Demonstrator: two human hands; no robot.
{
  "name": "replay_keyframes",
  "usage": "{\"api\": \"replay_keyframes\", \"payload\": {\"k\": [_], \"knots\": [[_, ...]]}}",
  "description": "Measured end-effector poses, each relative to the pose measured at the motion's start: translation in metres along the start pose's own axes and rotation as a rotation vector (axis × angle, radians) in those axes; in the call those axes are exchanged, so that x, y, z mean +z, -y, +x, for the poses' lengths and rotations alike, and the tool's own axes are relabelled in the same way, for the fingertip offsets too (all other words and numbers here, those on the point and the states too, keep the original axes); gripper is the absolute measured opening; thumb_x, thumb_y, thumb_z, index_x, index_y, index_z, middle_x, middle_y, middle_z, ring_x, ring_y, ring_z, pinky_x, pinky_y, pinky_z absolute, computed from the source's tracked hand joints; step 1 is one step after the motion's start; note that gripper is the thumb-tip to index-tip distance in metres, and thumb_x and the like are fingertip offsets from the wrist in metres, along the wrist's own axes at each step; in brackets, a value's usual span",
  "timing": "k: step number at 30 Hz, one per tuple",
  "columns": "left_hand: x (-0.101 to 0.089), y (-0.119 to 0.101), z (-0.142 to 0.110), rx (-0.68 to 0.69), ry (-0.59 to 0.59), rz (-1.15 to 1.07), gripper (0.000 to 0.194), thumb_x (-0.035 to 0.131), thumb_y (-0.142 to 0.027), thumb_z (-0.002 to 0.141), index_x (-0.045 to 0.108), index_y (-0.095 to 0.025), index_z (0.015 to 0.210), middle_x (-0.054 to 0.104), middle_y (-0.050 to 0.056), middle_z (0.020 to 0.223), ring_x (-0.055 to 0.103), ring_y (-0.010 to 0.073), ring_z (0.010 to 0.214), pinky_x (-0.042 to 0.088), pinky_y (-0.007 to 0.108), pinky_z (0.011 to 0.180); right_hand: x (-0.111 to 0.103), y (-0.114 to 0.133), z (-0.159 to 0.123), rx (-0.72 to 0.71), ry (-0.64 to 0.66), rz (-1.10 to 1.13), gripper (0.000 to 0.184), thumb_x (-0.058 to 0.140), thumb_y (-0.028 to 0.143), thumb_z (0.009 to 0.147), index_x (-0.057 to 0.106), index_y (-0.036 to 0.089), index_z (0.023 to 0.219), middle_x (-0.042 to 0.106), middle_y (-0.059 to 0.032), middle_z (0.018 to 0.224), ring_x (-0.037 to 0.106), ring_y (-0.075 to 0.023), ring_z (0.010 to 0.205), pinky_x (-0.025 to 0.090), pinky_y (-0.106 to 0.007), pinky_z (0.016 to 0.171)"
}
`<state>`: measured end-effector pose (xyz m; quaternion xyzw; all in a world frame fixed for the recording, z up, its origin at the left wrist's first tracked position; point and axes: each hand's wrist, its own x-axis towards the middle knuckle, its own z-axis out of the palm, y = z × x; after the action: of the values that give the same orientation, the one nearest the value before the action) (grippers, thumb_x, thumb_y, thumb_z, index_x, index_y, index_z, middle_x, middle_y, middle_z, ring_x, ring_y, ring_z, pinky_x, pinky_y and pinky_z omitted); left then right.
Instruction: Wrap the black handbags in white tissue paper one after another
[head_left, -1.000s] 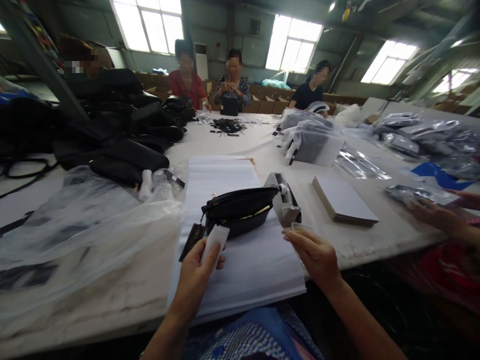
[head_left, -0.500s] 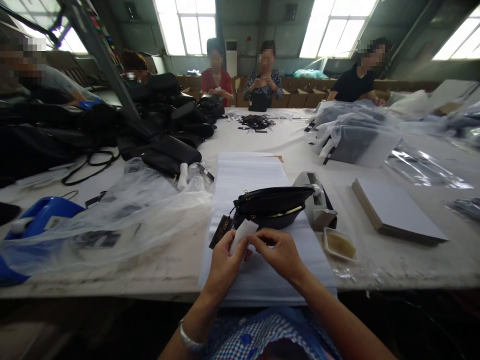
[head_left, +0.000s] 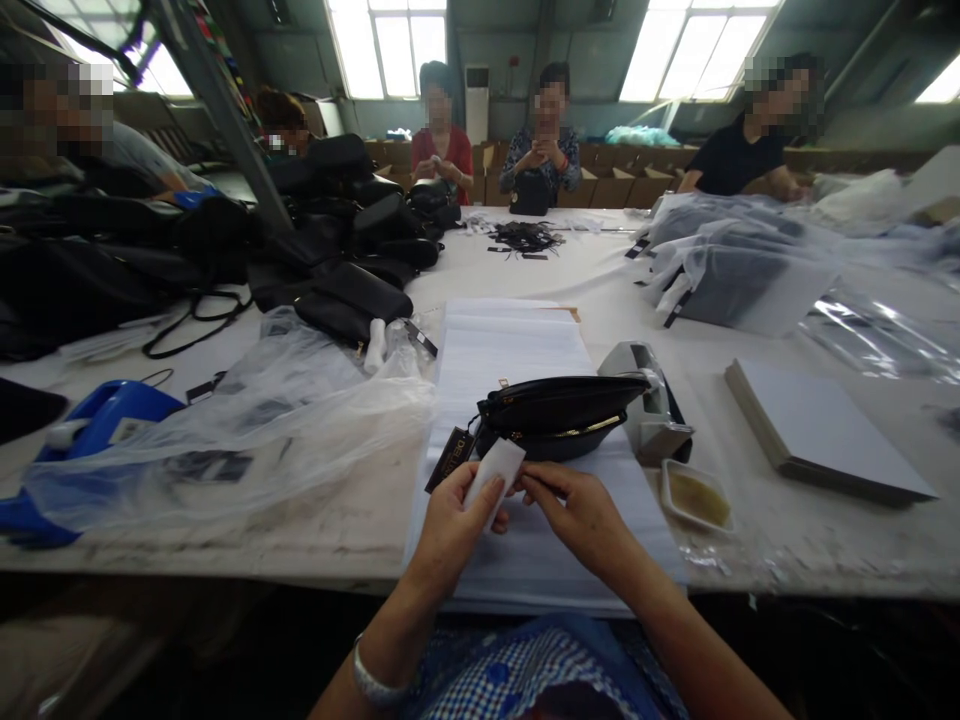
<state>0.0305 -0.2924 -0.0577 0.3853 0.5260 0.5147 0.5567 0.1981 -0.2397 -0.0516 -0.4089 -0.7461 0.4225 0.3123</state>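
My left hand (head_left: 457, 510) is closed around a small white paper wrap (head_left: 498, 474), its thumb pressed on the front. Close on its right, my right hand (head_left: 577, 510) has its thumb and index finger pinched together; what lies between them, if anything, I cannot make out. Just beyond both hands a black handbag (head_left: 559, 415) with gold zips lies on white sheets of paper (head_left: 510, 340). A black hang tag (head_left: 450, 457) with gold lettering hangs from the bag's left end, beside my left fingers.
Right of the bag stand a tape dispenser (head_left: 651, 405), a small dish of yellowish stuff (head_left: 697, 498) and a stack of boards (head_left: 825, 425). Leftward are clear plastic (head_left: 300, 440), a blue tape gun (head_left: 112, 410) and piled black bags (head_left: 352, 300). Several people work across the table.
The camera view has shifted slightly, so most things appear further right. My right fingers have drawn a little away from the white paper wrap; my left hand still holds it.
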Motion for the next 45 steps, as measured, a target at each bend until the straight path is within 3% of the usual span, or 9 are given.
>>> {"api": "replay_keyframes", "payload": {"k": [17,22,26,29,32,34,37,41,45], "knots": [[0.001,0.006,0.000,-0.048,0.092,-0.075,0.077,0.067,-0.048,0.083,0.032,-0.020,0.145,0.068,0.003,0.081,0.058,0.0107,0.050,0.050,0.023,0.047,0.026,0.000,0.018,0.163,-0.132,0.101,0.024,0.051,0.011,0.070,0.070,0.019,0.082,0.066,0.0028,0.063,0.058,-0.0156,0.061,0.043,-0.023,0.056],[-0.002,0.004,-0.002,-0.054,0.076,-0.078,0.082,0.068,-0.045,0.084,0.025,-0.021,0.150,0.070,0.005,0.083,0.059,0.0116,0.051,0.050,0.023,0.049,0.019,-0.006,0.007,0.149,-0.111,0.069,0.019,0.054,0.026,0.085,0.071,0.019,0.079,0.070,-0.0017,0.071,0.065,-0.0204,0.071,0.048,-0.028,0.066],[0.000,0.004,-0.002,-0.007,0.041,-0.038,0.085,0.067,-0.045,0.084,0.020,-0.024,0.152,0.069,0.001,0.079,0.060,0.0129,0.051,0.051,0.024,0.050,0.020,0.000,-0.007,0.228,-0.063,0.522,0.040,0.050,0.053,0.093,0.070,0.019,0.097,0.072,-0.0068,0.093,0.067,-0.0218,0.086,0.053,-0.033,0.081],[0.005,0.007,-0.004,0.063,-0.011,0.058,0.082,0.065,-0.044,0.085,0.023,-0.023,0.152,0.067,0.000,0.073,0.059,0.0128,0.051,0.051,0.024,0.051,0.034,0.009,-0.003,0.291,-0.007,0.752,0.040,0.059,0.055,0.088,0.068,0.017,0.099,0.070,-0.0054,0.082,0.063,-0.0170,0.065,0.053,-0.029,0.061],[0.008,0.011,-0.006,0.102,-0.069,0.110,0.077,0.064,-0.043,0.087,0.026,-0.023,0.151,0.066,-0.001,0.074,0.060,0.0121,0.051,0.051,0.024,0.051,0.049,0.016,0.010,0.377,-0.016,0.809,0.038,0.073,0.048,0.077,0.067,0.014,0.092,0.064,-0.0014,0.064,0.049,-0.0121,0.042,0.039,-0.025,0.037],[0.008,0.013,-0.007,0.100,-0.079,0.095,0.077,0.064,-0.042,0.087,0.025,-0.023,0.152,0.067,0.000,0.076,0.061,0.0120,0.052,0.051,0.024,0.052,0.053,0.017,0.016,0.406,-0.048,0.777,0.038,0.074,0.048,0.074,0.066,0.013,0.085,0.060,-0.0003,0.059,0.045,-0.0114,0.039,0.035,-0.024,0.033],[0.007,0.012,-0.007,0.072,-0.065,0.023,0.076,0.065,-0.042,0.088,0.027,-0.024,0.151,0.071,0.002,0.082,0.067,0.0154,0.065,0.053,0.025,0.062,0.048,0.012,0.011,0.365,-0.060,0.692,0.040,0.070,0.051,0.080,0.066,0.014,0.093,0.064,-0.0025,0.070,0.056,-0.0137,0.052,0.045,-0.025,0.044],[0.008,0.008,-0.006,0.018,-0.049,-0.089,0.073,0.068,-0.041,0.086,0.034,-0.022,0.149,0.074,0.008,0.095,0.070,0.0227,0.091,0.053,0.030,0.079,0.032,-0.001,-0.017,0.272,-0.158,0.602,0.041,0.062,0.052,0.087,0.060,0.022,0.116,0.066,-0.0069,0.111,0.064,-0.0198,0.095,0.054,-0.032,0.082],[0.014,0.004,-0.004,-0.018,-0.052,-0.176,0.068,0.068,-0.041,0.086,0.041,-0.023,0.146,0.073,0.009,0.104,0.069,0.0228,0.094,0.053,0.029,0.078,0.031,-0.007,-0.043,0.366,-0.116,0.522,0.037,0.064,0.053,0.085,0.064,0.020,0.102,0.068,-0.0072,0.100,0.065,-0.0217,0.090,0.055,-0.033,0.076]]}}
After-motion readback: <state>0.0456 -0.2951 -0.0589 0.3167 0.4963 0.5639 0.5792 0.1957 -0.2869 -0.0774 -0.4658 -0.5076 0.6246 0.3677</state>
